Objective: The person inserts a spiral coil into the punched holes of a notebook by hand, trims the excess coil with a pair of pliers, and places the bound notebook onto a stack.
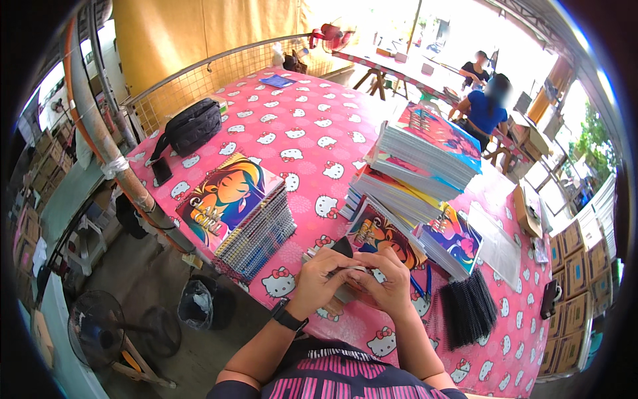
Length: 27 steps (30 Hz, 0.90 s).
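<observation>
My left hand (321, 276), with a dark watch on its wrist, and my right hand (385, 282) meet at the near edge of the table. Fingers and thumbs of both are closed on the edge of a notebook (347, 294), mostly hidden under them. A small dark pointed piece (342, 247) sticks up behind the left fingers; its kind is unclear. Just beyond lies a notebook with an illustrated cover (382, 233), against a tall pile of unbound notebooks (425, 156). Right of my right hand are blue pens (421, 286) and a bundle of black spiral binding coils (468, 310).
A neat stack of spiral-bound notebooks (256, 229) stands left on the pink patterned tablecloth (312, 173). Behind it are a phone (161, 171) and a black bag (191, 128). A metal post (126, 166) rises at the left edge. Two people sit at a far table.
</observation>
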{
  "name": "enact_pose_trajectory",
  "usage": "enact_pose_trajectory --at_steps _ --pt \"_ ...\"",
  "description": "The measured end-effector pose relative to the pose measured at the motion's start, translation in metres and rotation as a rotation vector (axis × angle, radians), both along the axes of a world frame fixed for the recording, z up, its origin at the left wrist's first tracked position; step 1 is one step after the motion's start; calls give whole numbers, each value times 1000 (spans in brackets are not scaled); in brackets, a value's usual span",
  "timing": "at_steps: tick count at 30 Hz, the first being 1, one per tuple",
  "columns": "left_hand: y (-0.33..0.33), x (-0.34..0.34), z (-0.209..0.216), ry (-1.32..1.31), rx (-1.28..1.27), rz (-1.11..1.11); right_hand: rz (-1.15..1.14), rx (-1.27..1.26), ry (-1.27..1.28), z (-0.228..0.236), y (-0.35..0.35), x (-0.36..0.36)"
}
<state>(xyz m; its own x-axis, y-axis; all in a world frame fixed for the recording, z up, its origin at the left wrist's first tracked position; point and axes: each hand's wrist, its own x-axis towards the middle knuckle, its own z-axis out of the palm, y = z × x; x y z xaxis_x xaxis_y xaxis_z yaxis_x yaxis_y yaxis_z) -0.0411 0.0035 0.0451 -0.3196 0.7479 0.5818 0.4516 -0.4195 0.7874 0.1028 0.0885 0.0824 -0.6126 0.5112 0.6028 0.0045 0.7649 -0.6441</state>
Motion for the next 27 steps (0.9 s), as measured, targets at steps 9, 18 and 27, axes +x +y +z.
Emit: enact_pose_trajectory --at_steps 9,18,27 --pt "-4 -7 1 -30 38 44 40 65 -61 14 -5 -6" --pt "-23 -18 18 -224 269 551 24 -3 16 78 -11 -35" --pt "-90 -124 43 -780 346 548 98 -503 546 92 39 -145"
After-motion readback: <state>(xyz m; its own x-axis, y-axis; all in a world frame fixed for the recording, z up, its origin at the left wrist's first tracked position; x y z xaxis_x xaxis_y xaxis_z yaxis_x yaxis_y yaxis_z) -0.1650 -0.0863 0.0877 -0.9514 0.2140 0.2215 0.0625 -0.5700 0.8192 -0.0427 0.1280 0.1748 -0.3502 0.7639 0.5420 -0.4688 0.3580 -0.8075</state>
